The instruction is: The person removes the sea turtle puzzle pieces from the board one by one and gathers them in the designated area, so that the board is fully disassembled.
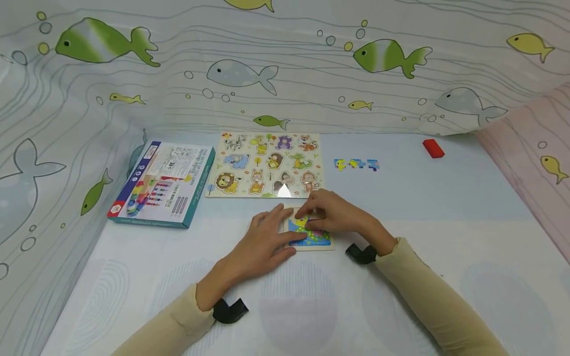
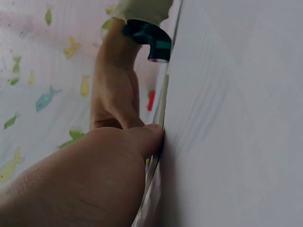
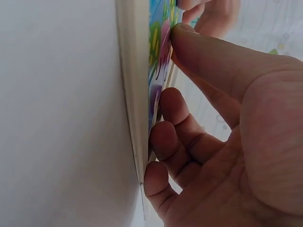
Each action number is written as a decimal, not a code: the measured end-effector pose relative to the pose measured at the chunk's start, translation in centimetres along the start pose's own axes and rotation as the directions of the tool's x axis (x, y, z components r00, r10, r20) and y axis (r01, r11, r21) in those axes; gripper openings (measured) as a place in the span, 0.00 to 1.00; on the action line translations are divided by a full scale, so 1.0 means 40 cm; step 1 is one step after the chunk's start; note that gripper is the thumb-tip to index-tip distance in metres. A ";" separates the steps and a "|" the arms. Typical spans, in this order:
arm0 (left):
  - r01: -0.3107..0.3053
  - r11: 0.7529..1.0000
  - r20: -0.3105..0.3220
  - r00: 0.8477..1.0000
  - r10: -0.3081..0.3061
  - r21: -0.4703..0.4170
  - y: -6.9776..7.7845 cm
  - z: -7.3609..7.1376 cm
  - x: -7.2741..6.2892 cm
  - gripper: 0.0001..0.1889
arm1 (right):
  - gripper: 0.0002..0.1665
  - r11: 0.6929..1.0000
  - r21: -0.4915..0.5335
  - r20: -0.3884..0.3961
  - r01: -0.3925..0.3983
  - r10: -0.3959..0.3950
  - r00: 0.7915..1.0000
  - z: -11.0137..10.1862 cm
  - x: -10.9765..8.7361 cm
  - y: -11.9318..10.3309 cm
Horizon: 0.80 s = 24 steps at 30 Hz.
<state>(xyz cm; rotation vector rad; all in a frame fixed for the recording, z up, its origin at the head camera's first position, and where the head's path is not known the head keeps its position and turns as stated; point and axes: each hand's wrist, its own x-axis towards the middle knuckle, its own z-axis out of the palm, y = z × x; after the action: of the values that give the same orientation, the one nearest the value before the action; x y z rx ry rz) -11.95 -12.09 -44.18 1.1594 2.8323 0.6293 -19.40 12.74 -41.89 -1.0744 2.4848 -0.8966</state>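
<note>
A small jigsaw puzzle in a pale wooden frame lies between the hands in the head view, its picture blue, green and yellow. The left hand spreads over its left side, index finger straight across the picture and thumb by the near corner. The right hand comes from the right, thumb and index finger pinching a yellow puzzle piece at the upper part. In the right wrist view the right thumb touches the picture's face, while the other fingers curl by the frame's edge. Part of the picture is hidden under the fingers.
Behind the small puzzle lies a larger animal puzzle board. A boxed toy sits at the left. Three loose puzzle pieces lie in a row to the right of the board. Farther right is a red block.
</note>
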 end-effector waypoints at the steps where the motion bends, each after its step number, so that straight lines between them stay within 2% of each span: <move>1: 0.002 1.000 0.011 1.000 -0.002 0.008 -0.001 -0.002 0.000 0.20 | 0.15 1.000 -0.004 -0.001 0.005 -0.005 1.000 0.001 0.000 0.002; 9: 0.019 1.000 0.100 0.995 -0.018 -0.008 -0.012 -0.010 -0.007 0.22 | 0.17 1.000 -0.001 0.012 0.020 -0.020 1.000 0.002 0.003 0.005; 17: 0.012 1.000 0.118 0.993 -0.013 0.007 -0.009 -0.013 -0.010 0.23 | 0.17 1.000 -0.012 0.028 -0.020 0.020 0.999 0.001 0.001 -0.004; 24: 0.012 1.000 0.153 0.988 -0.014 0.015 -0.008 -0.018 -0.012 0.24 | 0.16 1.000 -0.017 0.023 -0.021 0.021 1.000 0.004 0.000 -0.008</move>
<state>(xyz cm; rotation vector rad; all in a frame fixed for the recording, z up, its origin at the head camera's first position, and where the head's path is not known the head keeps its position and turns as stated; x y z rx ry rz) -11.94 -12.90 -43.72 1.1376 2.7180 0.4964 -19.16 12.49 -41.81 -1.0557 2.4844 -0.8539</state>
